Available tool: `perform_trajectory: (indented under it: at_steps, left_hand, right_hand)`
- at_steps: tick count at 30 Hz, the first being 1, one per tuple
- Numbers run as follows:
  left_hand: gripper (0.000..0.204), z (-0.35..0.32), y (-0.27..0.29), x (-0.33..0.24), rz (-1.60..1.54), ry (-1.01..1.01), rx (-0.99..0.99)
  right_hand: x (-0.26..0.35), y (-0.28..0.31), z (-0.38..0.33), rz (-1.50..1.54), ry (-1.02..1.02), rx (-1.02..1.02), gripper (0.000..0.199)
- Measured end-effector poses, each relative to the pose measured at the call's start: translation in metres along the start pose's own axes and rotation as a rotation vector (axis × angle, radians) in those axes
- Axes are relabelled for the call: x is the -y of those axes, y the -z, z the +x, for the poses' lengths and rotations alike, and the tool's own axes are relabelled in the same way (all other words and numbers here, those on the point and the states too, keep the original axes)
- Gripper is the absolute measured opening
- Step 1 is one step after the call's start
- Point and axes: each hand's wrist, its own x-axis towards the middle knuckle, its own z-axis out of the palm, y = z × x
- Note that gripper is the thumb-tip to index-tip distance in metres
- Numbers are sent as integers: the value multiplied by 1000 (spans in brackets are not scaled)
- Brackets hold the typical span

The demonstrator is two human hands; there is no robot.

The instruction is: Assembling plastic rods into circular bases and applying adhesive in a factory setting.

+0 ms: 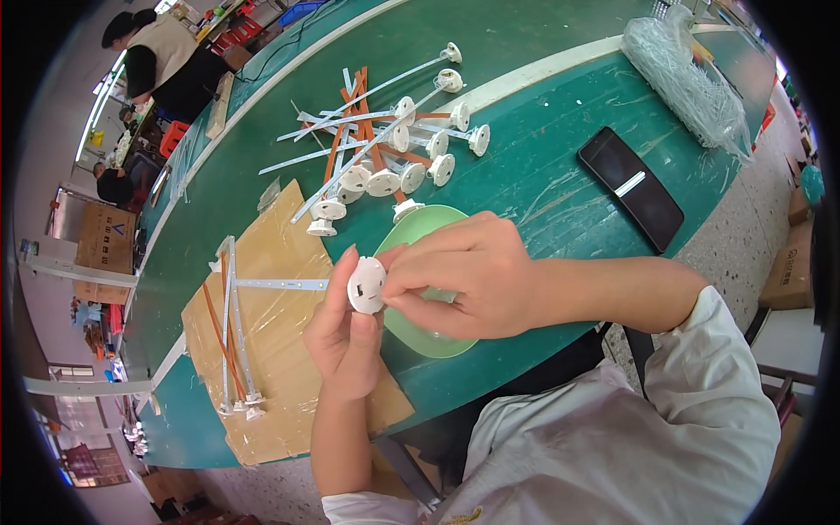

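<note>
My left hand (346,337) comes up from the near edge of the green table (534,175), palm turned inward, thumb and fingers pinching a round white plastic disc (367,284) from below. My right hand (468,276) reaches across from the right, forearm lying level along the near edge, its fingertips closed on the same disc's right rim. The disc sits upright between both hands, over the left rim of one pale green dish (429,337).

Just left of my hands one cardboard sheet (271,350) overhangs the near edge, carrying a small bundle of strips with white caps (236,337). Beyond the dish lies a tangled pile of white discs on long strips (385,144); I cannot count them exactly. One black phone (632,186) lies toward the right edge, with bare green table between it and the dish, and one clear plastic bag (687,79) at the far right corner.
</note>
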Motion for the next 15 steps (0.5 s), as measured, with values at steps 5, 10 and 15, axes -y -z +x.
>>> perform_trajectory:
  at_steps: [5,10,15]
  left_hand:
    - [64,1,-12,-4,-62,12,-39]
    - [56,-5,-6,-4,-16,21,-6]
    - [55,-3,-7,1,134,-33,9]
  right_hand:
    - [-2,-9,-5,-146,108,-144,18]
    - [-3,-11,-7,-160,172,-136,20]
    - [-3,-10,-9,-173,209,-119,21]
